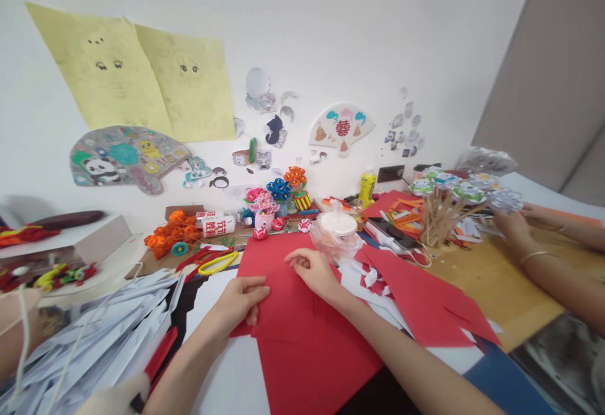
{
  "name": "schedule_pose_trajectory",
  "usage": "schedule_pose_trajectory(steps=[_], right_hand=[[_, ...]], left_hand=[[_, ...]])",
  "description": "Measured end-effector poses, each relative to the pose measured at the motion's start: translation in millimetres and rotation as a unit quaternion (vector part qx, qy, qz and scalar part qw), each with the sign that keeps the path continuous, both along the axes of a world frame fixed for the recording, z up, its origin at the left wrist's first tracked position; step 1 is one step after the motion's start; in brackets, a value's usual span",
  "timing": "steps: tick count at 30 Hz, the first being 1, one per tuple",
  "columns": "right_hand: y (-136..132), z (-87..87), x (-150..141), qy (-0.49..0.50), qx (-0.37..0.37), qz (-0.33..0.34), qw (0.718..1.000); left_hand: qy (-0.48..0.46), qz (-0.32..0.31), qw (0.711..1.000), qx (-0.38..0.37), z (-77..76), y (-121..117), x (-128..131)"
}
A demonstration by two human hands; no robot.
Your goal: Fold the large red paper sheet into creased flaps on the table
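Note:
My left hand (239, 306) is closed on the left edge of a red paper sheet (283, 314), thumb on top and fingers partly underneath. My right hand (312, 271) is over the upper part of the same sheet, its fingers loosely bent and a little apart, with nothing visible in them. I cannot tell whether its fingertips touch the paper. Another red sheet (302, 374) lies beneath, reaching toward me. More red paper (430, 301) lies to the right, beside red and white paper scraps (373, 279).
A lidded white cup in plastic (336, 229) stands behind my right hand. Yellow-handled scissors (217, 263) lie at left, near folded white paper strips (108, 333). On the right, another person's hands (513, 226) are at stick-stemmed paper flowers (466, 191). Someone's arm (19, 339) shows at far left.

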State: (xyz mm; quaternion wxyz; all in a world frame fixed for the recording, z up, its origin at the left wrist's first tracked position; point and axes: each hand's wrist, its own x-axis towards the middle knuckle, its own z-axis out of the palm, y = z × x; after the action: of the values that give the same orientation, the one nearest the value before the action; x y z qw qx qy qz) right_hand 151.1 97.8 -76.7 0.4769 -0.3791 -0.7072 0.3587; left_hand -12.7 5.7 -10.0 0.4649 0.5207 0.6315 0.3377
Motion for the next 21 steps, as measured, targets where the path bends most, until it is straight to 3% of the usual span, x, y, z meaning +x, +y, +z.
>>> schedule_pose_trajectory(steps=[10,15,21], right_hand=[[-3.3,2.1,-1.0,-0.008,0.018,-0.008,1.000],[-4.6,5.7,0.3,-0.026,0.026,-0.014,0.999],[-8.3,9.9,-0.1,-0.027,0.030,-0.016,0.999]], left_hand=[[-0.036,0.003,0.998,-0.042,-4.6,0.5,2.2],[-0.030,-0.028,0.996,-0.074,-8.9,1.9,5.2],[0.018,-0.084,0.996,-0.037,-15.9,2.2,8.6]])
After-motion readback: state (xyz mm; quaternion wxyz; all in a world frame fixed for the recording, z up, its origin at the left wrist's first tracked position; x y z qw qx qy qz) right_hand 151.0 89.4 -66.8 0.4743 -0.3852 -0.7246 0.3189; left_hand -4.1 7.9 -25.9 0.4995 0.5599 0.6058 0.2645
